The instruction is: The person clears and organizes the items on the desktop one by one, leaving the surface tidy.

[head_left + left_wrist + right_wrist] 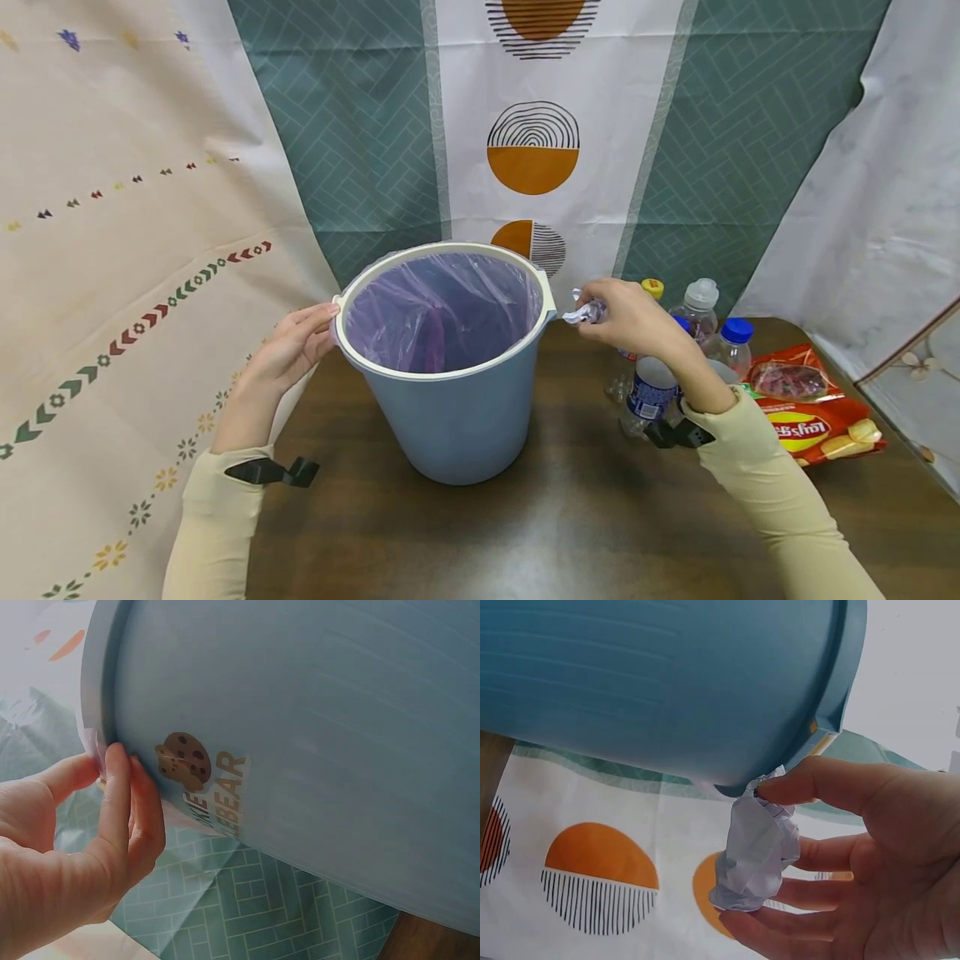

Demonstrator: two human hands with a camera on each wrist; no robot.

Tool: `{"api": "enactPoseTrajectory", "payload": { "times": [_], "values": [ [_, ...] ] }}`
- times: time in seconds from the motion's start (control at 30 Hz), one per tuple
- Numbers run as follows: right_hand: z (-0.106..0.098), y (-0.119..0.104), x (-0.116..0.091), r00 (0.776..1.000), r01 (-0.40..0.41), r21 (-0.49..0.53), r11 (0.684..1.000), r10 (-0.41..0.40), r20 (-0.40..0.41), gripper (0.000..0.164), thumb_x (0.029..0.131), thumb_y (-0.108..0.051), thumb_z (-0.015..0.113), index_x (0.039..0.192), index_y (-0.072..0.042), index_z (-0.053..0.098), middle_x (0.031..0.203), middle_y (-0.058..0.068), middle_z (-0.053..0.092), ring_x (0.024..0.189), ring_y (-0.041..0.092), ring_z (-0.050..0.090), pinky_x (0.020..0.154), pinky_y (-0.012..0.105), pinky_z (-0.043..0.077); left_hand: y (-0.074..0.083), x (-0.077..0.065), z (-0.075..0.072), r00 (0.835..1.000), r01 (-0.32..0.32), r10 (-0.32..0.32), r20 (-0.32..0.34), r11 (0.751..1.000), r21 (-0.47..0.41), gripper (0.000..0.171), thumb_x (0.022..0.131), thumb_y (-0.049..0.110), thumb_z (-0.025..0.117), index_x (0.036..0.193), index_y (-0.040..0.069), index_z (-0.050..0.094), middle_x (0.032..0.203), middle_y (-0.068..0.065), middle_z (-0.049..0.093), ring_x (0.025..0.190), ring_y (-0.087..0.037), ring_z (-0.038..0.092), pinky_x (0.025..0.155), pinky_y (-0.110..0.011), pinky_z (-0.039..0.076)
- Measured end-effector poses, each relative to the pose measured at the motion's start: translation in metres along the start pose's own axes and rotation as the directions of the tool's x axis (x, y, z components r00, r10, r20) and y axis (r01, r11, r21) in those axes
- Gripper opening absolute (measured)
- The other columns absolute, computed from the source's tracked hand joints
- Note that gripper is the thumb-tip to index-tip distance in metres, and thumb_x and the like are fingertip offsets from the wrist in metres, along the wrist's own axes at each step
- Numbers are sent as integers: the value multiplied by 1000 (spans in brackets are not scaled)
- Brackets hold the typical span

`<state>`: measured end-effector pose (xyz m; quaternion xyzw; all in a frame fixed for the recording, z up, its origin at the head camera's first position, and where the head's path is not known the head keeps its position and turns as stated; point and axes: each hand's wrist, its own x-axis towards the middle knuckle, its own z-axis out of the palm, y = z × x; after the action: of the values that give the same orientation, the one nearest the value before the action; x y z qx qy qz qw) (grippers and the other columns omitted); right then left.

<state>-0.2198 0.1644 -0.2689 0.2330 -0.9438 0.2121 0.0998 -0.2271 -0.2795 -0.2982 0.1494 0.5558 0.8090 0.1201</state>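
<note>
A blue trash bin (pixel 461 425) with a cream rim stands upright on the table, lined with a thin purple plastic bag (pixel 480 296). At its left side my left hand (pixel 288 350) pinches the rim between thumb and fingertips; the left wrist view shows the hand (pixel 90 832) there, beside a cookie-bear print (pixel 184 761). My right hand (pixel 630 317) grips a crumpled piece of white paper (pixel 587 313) just outside the rim's right side. In the right wrist view the paper (pixel 754 851) sits between thumb and fingers, close to the rim.
Several plastic bottles (pixel 648 392) stand to the right, partly hidden behind my right hand and forearm. A red Lay's chip bag (pixel 817 429) and another red snack packet (pixel 791 375) lie beyond them. Patterned cloth (pixel 367 125) hangs behind the brown table (pixel 480 542).
</note>
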Motion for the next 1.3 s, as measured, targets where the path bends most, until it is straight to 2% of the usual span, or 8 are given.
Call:
{"api": "enactPoseTrajectory", "payload": {
  "times": [0.2, 0.5, 0.83, 1.3],
  "values": [
    [-3, -3, 0, 1000, -14, 1, 1000, 14, -21, 21, 77, -18, 69, 94, -6, 64, 98, 10, 64, 79, 22, 53, 68, 35, 52, 1, 1, 0, 1000, -9, 9, 10, 1000, 1, 23, 96, 4, 42, 102, 2, 64, 93, -4, 66, 79, -9, 67, 71, -16, 56],
    [-7, -7, 1, 999, -29, 10, 1000, 29, -42, 23, 77, -17, 69, 96, -7, 64, 101, 11, 65, 83, 23, 55, 77, 42, 56, 1, 0, 0, 1000, -2, 2, -11, 1000, 9, 22, 96, 4, 43, 103, 3, 64, 94, -3, 66, 80, -9, 67, 72, -15, 56],
    [-11, -11, 1, 998, -43, 19, 999, 44, -51, 24, 78, -19, 68, 99, -9, 64, 101, 10, 65, 83, 23, 57, 74, 42, 58, 0, 0, -1, 1000, -10, 11, -6, 1000, 20, 22, 95, 4, 44, 103, 4, 64, 96, -3, 65, 81, -8, 66, 72, -15, 56],
    [-23, -18, 3, 998, -39, 25, 999, 40, -57, 23, 79, -23, 69, 98, -11, 64, 97, 7, 66, 78, 21, 54, 69, 35, 55, 0, 1, -1, 1000, -22, 22, 0, 1000, 5, 22, 95, 4, 44, 102, 4, 65, 95, -3, 66, 81, -9, 66, 72, -15, 56]
  ]
}}
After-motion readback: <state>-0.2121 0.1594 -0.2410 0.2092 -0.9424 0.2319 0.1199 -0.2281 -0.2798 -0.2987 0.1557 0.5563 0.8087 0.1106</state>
